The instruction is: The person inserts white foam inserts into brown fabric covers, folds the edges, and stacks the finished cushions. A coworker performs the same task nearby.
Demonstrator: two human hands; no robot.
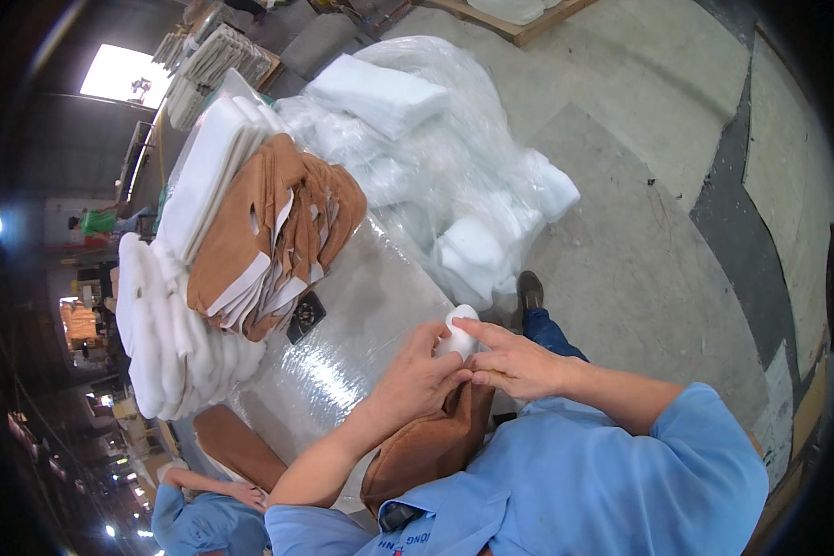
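Note:
Close to my body is a brown fabric cover (426, 445), its narrow end raised between both hands. White fibre padding (461, 335) sticks up out of that end in a rounded tuft. My left hand (419, 372) is closed round the left side of the cover's mouth, fingers against the padding. From the other side, my right hand (514, 361) pinches the edge of the cover, its index finger stretched onto the padding. The fingertips overlap where the hands meet, so part of the grip is hidden.
A plastic-covered table (371, 287) holds a stack of brown fabric pieces (278, 232), white padding sheets (218, 167) and a small black item (306, 318). Bagged white padding (473, 213) lies beyond it. At lower left, a co-worker's hand (246, 494) rests near a brown piece (236, 445).

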